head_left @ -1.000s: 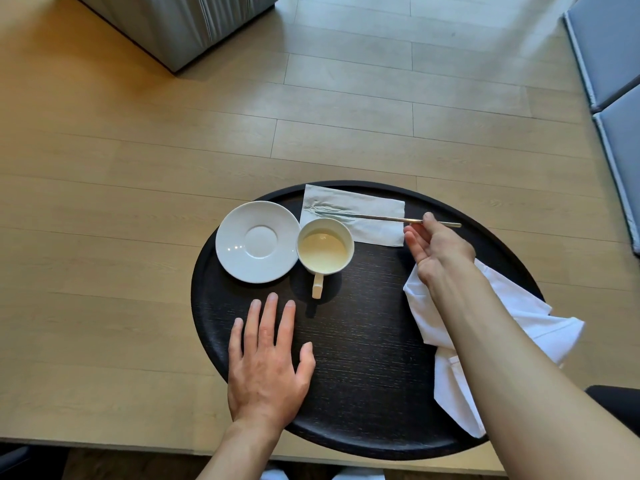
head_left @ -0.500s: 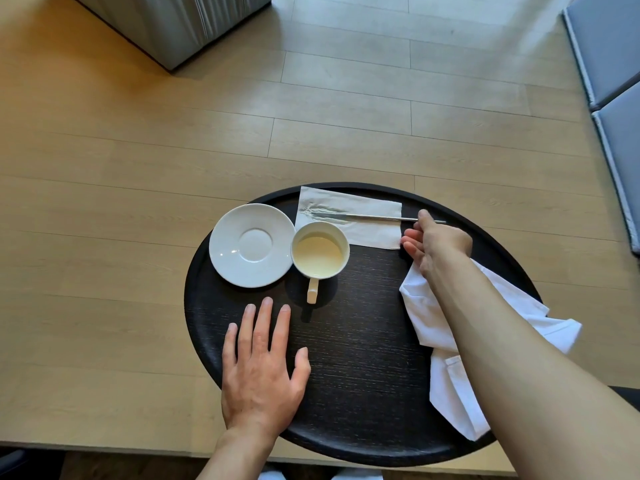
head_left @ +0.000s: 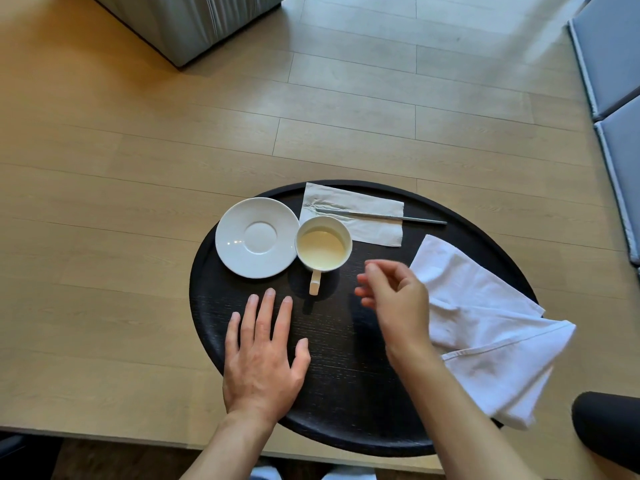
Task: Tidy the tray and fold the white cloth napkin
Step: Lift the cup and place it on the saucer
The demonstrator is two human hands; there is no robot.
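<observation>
A round black tray (head_left: 346, 403) lies on a wooden table. On its far side are an empty white saucer (head_left: 257, 237), a white cup (head_left: 323, 247) with pale liquid and its handle toward me, and a paper napkin (head_left: 363, 216) with a thin metal utensil (head_left: 415, 218) across it. The crumpled white cloth napkin (head_left: 485, 327) covers the tray's right side and hangs over its rim. My left hand (head_left: 263, 355) rests flat on the tray, fingers spread. My right hand (head_left: 394, 299) hovers mid-tray, blurred, fingers loosely curled and empty, right of the cup's handle.
The light wooden table (head_left: 121, 271) extends left and far beyond the tray. A grey upholstered block (head_left: 194, 22) stands at the back left. Blue-grey cushions (head_left: 616, 81) line the right edge. A dark rounded object (head_left: 609, 434) sits at the lower right.
My right hand let go of the metal utensil's end and pulled back toward me, to the middle of the tray. The utensil lies on the paper napkin. My left hand stayed flat.
</observation>
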